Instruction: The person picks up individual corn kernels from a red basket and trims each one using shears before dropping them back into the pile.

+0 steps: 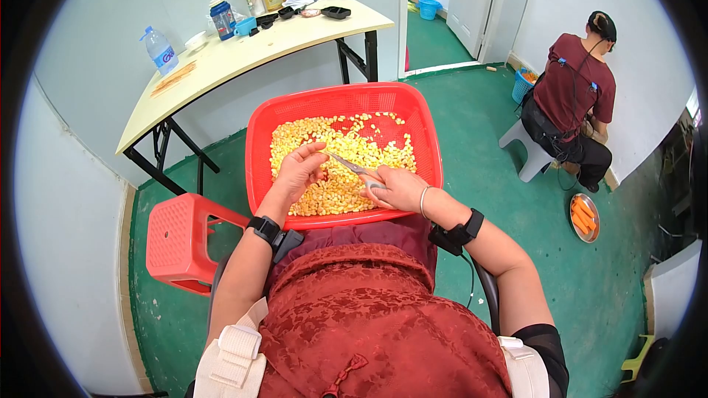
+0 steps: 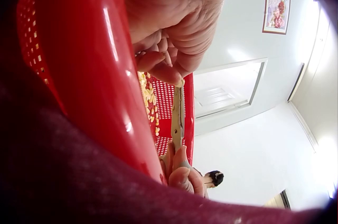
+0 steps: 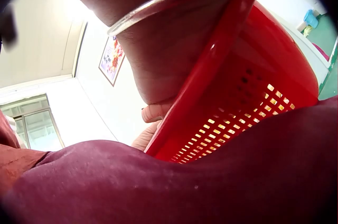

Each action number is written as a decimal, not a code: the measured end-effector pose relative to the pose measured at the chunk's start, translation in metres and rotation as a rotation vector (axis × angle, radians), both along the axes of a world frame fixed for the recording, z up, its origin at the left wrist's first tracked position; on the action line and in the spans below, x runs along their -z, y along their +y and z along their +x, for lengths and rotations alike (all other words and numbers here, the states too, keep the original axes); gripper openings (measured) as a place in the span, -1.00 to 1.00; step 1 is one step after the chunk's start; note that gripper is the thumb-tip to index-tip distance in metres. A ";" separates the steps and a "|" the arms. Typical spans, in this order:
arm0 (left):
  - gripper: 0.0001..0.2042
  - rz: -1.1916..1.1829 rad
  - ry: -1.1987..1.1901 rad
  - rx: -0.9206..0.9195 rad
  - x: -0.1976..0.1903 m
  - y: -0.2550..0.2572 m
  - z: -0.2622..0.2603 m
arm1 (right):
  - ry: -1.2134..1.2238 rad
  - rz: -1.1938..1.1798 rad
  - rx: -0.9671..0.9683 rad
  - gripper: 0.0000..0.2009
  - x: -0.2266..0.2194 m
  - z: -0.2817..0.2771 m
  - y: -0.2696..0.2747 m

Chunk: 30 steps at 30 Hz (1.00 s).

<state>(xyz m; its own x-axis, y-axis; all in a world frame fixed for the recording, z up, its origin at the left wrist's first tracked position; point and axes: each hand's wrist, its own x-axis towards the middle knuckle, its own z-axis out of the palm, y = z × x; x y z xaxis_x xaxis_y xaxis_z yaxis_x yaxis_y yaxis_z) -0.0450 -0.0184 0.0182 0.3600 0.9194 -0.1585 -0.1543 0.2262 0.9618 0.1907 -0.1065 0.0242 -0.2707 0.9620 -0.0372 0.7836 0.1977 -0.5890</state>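
Note:
A red plastic basket [image 1: 434, 147] full of loose yellow corn kernels [image 1: 321, 195] rests at the person's lap. Over it, the right hand [image 1: 402, 190] grips grey-handled scissors [image 1: 345, 163], their blades directed at the left hand [image 1: 299, 168]. The left fingers are curled, and thumb and forefinger pinch a small pale-yellow corn kernel [image 2: 181, 83] right at the blade tips in the left wrist view. In the right wrist view the basket wall [image 3: 280, 49] hides most of the right hand's fingers; a silvery bracelet [image 3: 158, 6] circles that wrist.
A pale table [image 1: 280, 37] with bottles, cups and black trays stands ahead. A red stool [image 1: 181, 239] is at the left. On the right another person [image 1: 575, 88] sits on a grey stool [image 1: 525, 151], near a metal bowl [image 1: 594, 232] of carrot pieces and a blue basket [image 1: 522, 87].

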 end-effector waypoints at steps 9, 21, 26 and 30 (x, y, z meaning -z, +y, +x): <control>-0.72 0.131 0.073 -0.066 0.007 0.006 -0.002 | 0.411 -0.017 0.158 -0.69 -0.013 0.001 -0.004; -0.71 0.558 0.626 0.493 0.018 -0.007 0.007 | 0.609 0.463 0.407 -0.70 -0.002 0.034 0.017; -0.62 1.123 0.889 0.622 -0.006 -0.026 0.021 | 0.544 0.487 0.464 -0.75 -0.030 0.040 -0.001; -0.58 1.365 0.987 0.701 -0.014 -0.031 0.029 | 0.472 0.574 0.524 -0.79 -0.032 0.045 0.000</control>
<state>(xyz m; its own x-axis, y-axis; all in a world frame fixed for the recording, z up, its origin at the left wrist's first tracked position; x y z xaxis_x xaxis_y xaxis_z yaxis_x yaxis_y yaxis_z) -0.0156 -0.0492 0.0318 0.9432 0.3100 0.1195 0.2870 -0.9414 0.1772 0.2362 -0.1066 0.0561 0.3407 0.8025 0.4898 0.5585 0.2464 -0.7921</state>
